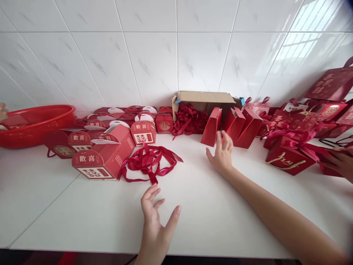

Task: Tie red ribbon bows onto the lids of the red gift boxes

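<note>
Over the front of the white table (193, 221), my left hand (156, 221) has its fingers apart and curled a little, with nothing in it. A loose heap of dark red ribbon (150, 162) lies just beyond its fingertips. My right hand (222, 154) reaches farther out, also empty, its fingers raised by a slim red gift box (212, 127). Whether the fingertips touch that box I cannot tell. More red boxes (242, 127) lean together just right of it. To the left stands a red favor box (95, 162) with white-and-gold lettering.
An open cardboard carton (206, 96) with bunched ribbon (190, 117) stands against the tiled wall. Several favor boxes (143, 132) crowd the back left beside a red basin (35, 121). Ribboned boxes (289, 154) fill the right, where another person's hand (342, 162) rests. Another hand (3, 111) shows far left.
</note>
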### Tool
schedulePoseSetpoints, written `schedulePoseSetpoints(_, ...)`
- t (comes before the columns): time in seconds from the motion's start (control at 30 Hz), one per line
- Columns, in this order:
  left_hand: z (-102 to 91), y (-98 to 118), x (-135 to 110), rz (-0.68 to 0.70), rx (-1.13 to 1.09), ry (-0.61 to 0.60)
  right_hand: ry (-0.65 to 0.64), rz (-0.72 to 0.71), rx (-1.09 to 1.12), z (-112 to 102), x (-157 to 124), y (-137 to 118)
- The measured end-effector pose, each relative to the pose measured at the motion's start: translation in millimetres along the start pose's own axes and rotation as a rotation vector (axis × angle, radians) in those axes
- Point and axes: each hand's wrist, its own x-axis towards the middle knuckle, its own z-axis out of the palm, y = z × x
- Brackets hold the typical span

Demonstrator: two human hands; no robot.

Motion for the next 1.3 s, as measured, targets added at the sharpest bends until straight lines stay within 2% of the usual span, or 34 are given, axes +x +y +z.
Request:
schedulePoseSetpoints(0.1, 1.9, 0.1, 0.0, -0.011, -0.030, 0.036, -0.214, -0.371, 0.008, -0.1, 4.4, -14.3)
schedulePoseSetpoints(0.17, 1.5, -2.2, 0.2, 0.001, -0.024, 0.020, -0.362, -0.459, -0.025, 5.7, 16.8, -22.0)
schedulePoseSetpoints(0.23, 0.0, -6.1, 1.2, 0.011, -0.020, 0.007, -0.481, -0.399, -0.069, 15.6, 32.2, -25.5)
schedulePoseSetpoints(0.3, -1.8, -8.8, 2.9, 0.003, -0.032, 0.021, -0.545, -0.241, -0.110, 27.5, 44.8, -24.5)
schedulePoseSetpoints(0.4, -2.4, -6.2, 5.5, -0.027, -0.058, 0.040, -0.524, 0.027, -0.174, 43.6, 50.9, -18.4)
schedulePoseSetpoints(0.5, 1.3, 2.5, 5.7, -0.064, -0.091, 0.051, -0.518, 0.197, -0.198, 52.5, 46.1, -13.1)
schedulePoseSetpoints(0.67, 1.7, 8.0, 2.6, -0.108, -0.092, 0.065, -0.503, 0.262, -0.177, 47.1, 39.2, -14.7)
schedulePoseSetpoints(0.73, -6.8, 9.7, 8.8, -0.129, -0.054, -0.040, -0.479, 0.227, -0.158, 38.9, 36.6, -18.3)
schedulePoseSetpoints(0.83, -24.3, 21.1, 37.1, -0.079, 0.104, -0.382, -0.477, 0.103, -0.101, 25.4, 28.9, -22.5)
schedulePoseSetpoints(0.93, -32.9, 33.5, 84.2, 0.181, 0.511, -0.614, -0.540, -0.009, -0.022, 17.1, 18.9, -22.6)
schedulePoseSetpoints(1.0, -28.8, 31.7, 117.4, 0.224, 0.766, -0.617, -0.592, -0.034, 0.021, 15.3, 14.1, -21.7)
schedulePoseSetpoints(1.07, -18.1, 19.7, 146.2, 0.225, 0.934, -0.560, -0.632, -0.031, 0.048, 14.8, 11.5, -21.3)
schedulePoseSetpoints(1.13, -4.3, 2.1, 169.5, 0.273, 0.985, -0.560, -0.653, -0.017, 0.060, 14.3, 10.3, -22.0)
schedulePoseSetpoints(1.3, 31.3, -34.2, 213.1, 0.311, 1.014, -0.444, -0.687, 0.029, 0.050, 19.9, 16.6, -26.9)
